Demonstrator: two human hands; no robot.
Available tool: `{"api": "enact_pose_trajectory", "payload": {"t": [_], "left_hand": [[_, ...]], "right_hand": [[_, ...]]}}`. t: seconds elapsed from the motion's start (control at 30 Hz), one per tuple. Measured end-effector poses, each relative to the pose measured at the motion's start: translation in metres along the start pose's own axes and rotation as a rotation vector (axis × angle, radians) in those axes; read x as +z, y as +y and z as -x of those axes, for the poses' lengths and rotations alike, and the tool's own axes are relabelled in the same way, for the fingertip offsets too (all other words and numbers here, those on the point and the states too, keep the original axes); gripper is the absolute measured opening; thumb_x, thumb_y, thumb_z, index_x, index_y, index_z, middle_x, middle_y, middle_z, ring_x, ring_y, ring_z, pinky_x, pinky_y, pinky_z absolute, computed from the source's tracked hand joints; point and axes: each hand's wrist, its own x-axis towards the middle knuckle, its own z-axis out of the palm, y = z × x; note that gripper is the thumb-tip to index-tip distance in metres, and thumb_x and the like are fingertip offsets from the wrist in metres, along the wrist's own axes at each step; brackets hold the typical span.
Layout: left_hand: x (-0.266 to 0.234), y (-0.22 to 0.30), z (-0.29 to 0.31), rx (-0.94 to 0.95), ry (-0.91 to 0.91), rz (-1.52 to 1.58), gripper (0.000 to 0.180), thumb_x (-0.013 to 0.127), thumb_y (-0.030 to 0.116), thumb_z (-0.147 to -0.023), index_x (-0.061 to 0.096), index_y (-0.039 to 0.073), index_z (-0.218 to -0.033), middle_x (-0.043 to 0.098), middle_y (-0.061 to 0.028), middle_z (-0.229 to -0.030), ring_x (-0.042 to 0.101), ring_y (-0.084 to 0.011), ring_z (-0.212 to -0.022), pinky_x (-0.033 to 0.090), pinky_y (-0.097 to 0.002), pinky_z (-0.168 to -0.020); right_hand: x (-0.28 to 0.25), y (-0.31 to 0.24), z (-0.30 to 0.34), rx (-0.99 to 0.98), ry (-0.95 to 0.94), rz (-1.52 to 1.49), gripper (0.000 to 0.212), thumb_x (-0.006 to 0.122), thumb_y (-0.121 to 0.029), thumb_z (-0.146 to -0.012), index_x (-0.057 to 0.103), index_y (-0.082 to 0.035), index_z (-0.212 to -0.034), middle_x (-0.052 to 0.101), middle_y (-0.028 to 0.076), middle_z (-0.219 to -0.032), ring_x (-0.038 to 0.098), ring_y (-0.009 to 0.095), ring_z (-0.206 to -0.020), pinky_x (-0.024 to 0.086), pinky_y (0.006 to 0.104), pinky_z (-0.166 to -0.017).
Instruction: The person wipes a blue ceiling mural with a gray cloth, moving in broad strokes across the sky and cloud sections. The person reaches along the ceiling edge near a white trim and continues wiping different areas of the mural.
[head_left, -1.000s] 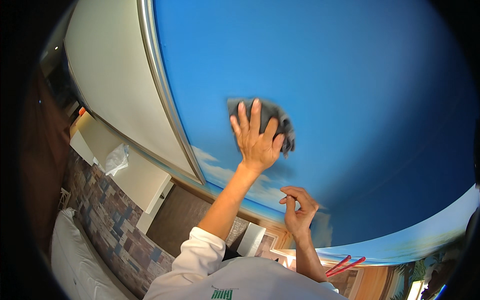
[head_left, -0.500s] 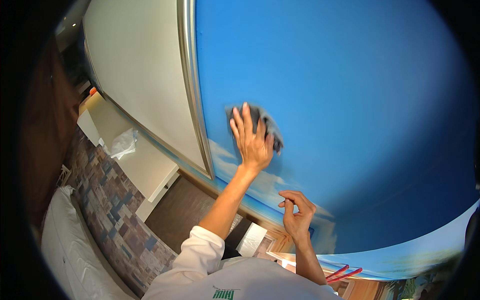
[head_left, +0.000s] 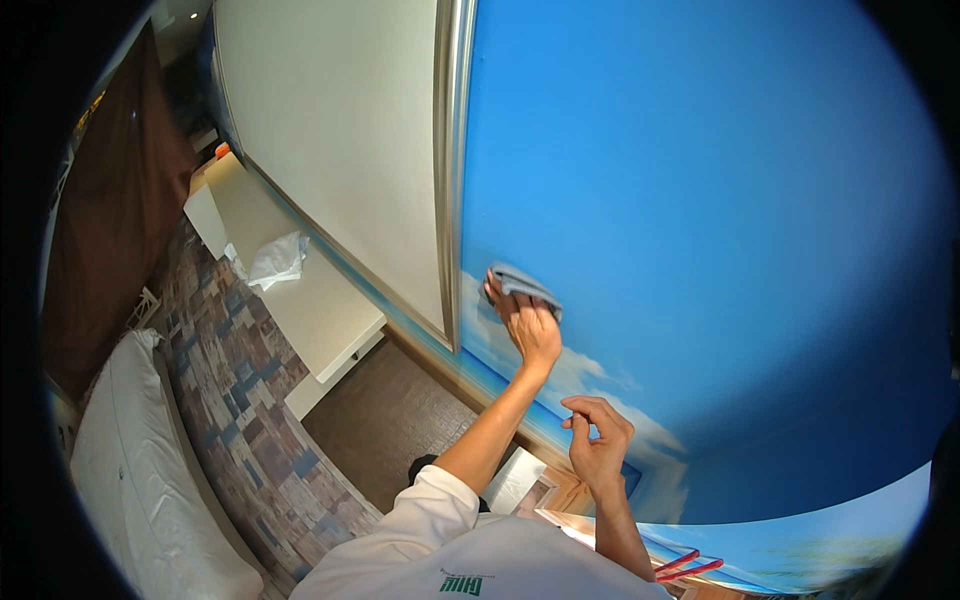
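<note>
— Blue fills most of the view: a big blue wall panel point(head_left: 700, 200) painted like sky, with white cloud shapes low down near the hands. What sits to its left?

— A cream panel point(head_left: 340, 150), split from the blue by a silvery metal strip point(head_left: 450, 170) running top to bottom. Farther left there is a patchwork brick-pattern surface point(head_left: 240, 400), a white padded shape point(head_left: 130, 470) at the left edge, and a white ledge point(head_left: 300, 300) with a crumpled white cloth point(head_left: 278, 260) lying on it.

— And the person?

— White sleeve at the lower edge, both forearms reaching up. The left hand point(head_left: 528, 325) presses a grey cloth point(head_left: 520, 283) flat against the blue panel, fingers folded over its lower edge, so it is gripping the cloth. The right hand point(head_left: 598, 440) hangs lower and nearer, holding nothing, fingers loosely curled with the thumb close to the fingertips, apart from the wall.

— What has changed since a second ago?

— The cloth was out in the open blue then, well right of the metal strip, under a spread palm. Half a second ago it had slid closer to the strip. Now it sits just beside the strip (right at the cloud patch), and the fingers have bunched over it. The right hand has kept its curled pose throughout.
</note>
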Motion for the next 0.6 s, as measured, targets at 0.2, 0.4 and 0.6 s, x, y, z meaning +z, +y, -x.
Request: {"api": "enact_pose_trajectory", "payload": {"t": [0.2, 0.4, 0.6], "left_hand": [[-0.012, 0.074, -0.117, 0.385, 0.156, -0.004, 0.051, 0.046, 0.032, -0.106, 0.054, 0.001, -0.145, 0.012, -0.0234, -0.171, 0.009, -0.0528, -0.155, 0.011, -0.0693, -0.121], [-0.020, 0.049, -0.121, 0.382, 0.129, -0.010, 0.063, 0.032, 0.047, -0.109, 0.037, 0.009, -0.159, 0.009, -0.0224, -0.172, 0.006, -0.0514, -0.156, 0.008, -0.0680, -0.122], [0.004, -0.067, -0.046, 0.246, 0.114, -0.009, 0.065, 0.030, 0.051, -0.108, 0.029, 0.016, -0.162, 0.008, -0.0242, -0.171, 0.010, -0.0549, -0.154, 0.009, -0.0698, -0.121]], "right_hand": [[-0.002, 0.002, 0.003, 0.032, -0.015, 0.013, 0.021, 0.058, 0.014, -0.089, 0.073, 0.004, -0.099, 0.075, 0.015, -0.096, 0.073, 0.017, -0.070, 0.057, 0.0270, -0.062], [0.005, 0.012, 0.005, 0.068, -0.050, 0.031, 0.021, 0.056, 0.014, -0.089, 0.073, 0.004, -0.098, 0.074, 0.015, -0.095, 0.072, 0.017, -0.069, 0.056, 0.0267, -0.062], [0.015, 0.027, 0.007, 0.113, -0.121, 0.048, 0.021, 0.055, 0.014, -0.090, 0.072, 0.005, -0.097, 0.074, 0.015, -0.093, 0.070, 0.015, -0.068, 0.055, 0.0264, -0.062]]}}
